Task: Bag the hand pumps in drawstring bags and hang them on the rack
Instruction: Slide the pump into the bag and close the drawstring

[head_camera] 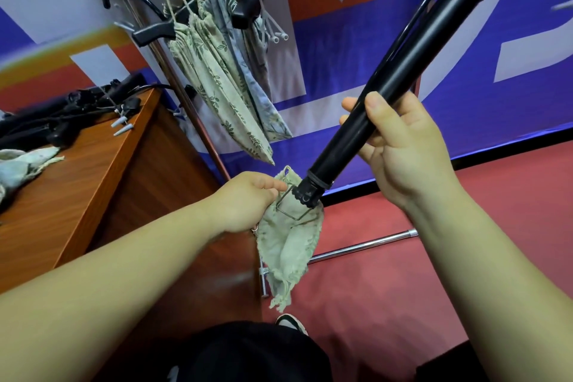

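Pale-green cloth drawstring bag [288, 242] pinched open by left hand [245, 198]; black tubular pump [387, 96], gripped by right hand [403, 155], aimed in from 1 o'clock.

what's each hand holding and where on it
The right hand grips the black hand pump around its barrel, near the lower end. The left hand pinches the drawstring bag at its open mouth.

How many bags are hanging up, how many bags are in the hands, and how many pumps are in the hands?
Bags hanging on the rack: 2 that I can tell apart, a green leafy bag and a bluish bag
Bags held: 1, the pale green bag in the left hand
Pumps held: 1, the black pump in the right hand
Total: 4
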The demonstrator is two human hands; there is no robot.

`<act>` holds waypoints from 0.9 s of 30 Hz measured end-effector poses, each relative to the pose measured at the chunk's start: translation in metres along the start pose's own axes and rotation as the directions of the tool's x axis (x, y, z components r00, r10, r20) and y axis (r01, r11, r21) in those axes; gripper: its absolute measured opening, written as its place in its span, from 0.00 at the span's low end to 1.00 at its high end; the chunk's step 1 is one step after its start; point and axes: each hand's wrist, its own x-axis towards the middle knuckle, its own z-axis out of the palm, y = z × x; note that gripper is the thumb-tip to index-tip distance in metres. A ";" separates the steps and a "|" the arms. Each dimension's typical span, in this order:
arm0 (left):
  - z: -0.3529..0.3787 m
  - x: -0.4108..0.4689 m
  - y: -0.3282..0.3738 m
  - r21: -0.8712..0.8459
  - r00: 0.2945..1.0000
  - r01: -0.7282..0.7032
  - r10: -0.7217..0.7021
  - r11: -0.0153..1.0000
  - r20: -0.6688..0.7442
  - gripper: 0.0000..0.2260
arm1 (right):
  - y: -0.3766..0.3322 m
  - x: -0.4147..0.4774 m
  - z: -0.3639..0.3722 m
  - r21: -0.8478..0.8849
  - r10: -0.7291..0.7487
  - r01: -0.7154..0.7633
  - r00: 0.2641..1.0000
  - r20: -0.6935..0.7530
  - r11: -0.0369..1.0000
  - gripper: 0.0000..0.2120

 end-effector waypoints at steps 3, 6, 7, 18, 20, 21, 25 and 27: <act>0.001 -0.016 0.020 -0.012 0.998 -0.046 0.045 0.999 -0.052 0.17 | 0.010 -0.003 0.002 -0.049 0.012 -0.013 1.000 -0.024 0.999 0.07; 0.004 -0.024 0.035 -0.046 0.992 -0.095 0.091 0.994 -0.090 0.16 | 0.027 -0.007 0.007 -0.124 0.036 -0.038 0.999 -0.019 0.992 0.12; 0.003 -0.025 0.038 -0.049 0.989 -0.103 0.097 0.994 -0.114 0.16 | 0.034 -0.008 0.007 -0.169 0.046 -0.048 0.999 -0.013 0.984 0.13; 0.001 -0.023 0.041 -0.110 0.974 -0.129 0.105 0.986 -0.199 0.13 | 0.055 -0.011 0.006 -0.428 0.112 -0.074 0.992 0.064 0.901 0.13; 0.001 -0.025 0.044 -0.150 0.973 -0.122 0.088 0.981 -0.213 0.12 | 0.054 -0.013 0.008 -0.432 0.129 -0.079 0.988 0.088 0.899 0.16; 0.000 -0.026 0.044 -0.185 0.975 -0.110 0.071 0.977 -0.209 0.12 | 0.054 -0.014 0.009 -0.438 0.132 -0.071 0.985 0.111 0.896 0.16; 0.000 -0.027 0.047 -0.307 0.972 -0.117 0.046 0.945 -0.228 0.13 | 0.057 -0.017 0.007 -0.521 0.148 -0.007 0.962 0.229 0.853 0.05; 0.000 -0.028 0.049 -0.371 0.964 -0.163 0.067 0.914 -0.257 0.12 | 0.058 -0.019 0.005 -0.609 0.208 0.013 0.934 0.292 0.793 0.05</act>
